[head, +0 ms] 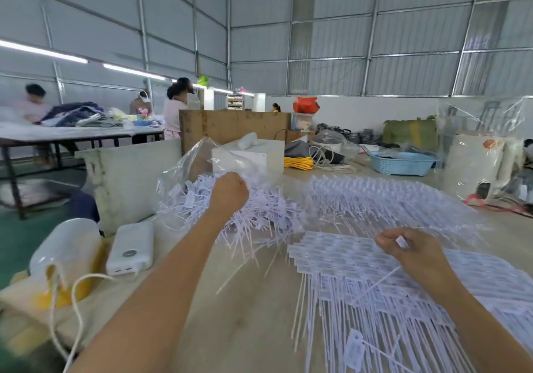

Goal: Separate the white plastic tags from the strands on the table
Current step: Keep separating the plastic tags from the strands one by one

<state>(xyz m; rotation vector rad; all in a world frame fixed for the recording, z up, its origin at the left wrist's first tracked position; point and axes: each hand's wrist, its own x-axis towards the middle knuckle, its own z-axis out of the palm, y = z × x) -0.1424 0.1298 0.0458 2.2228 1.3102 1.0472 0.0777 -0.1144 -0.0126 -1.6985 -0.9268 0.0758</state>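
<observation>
Left hand [230,190] clenched over the loose tag pile [259,214] at the bench's far side, seemingly gripping the bag [196,159]; right hand [409,250] pinches one tag [401,241]

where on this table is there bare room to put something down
Bare table shows between the left forearm and the sheet of joined tags. Crowded: the loose tag pile under the left hand, the rows in front of the right hand, and the left edge with the power bank.
</observation>
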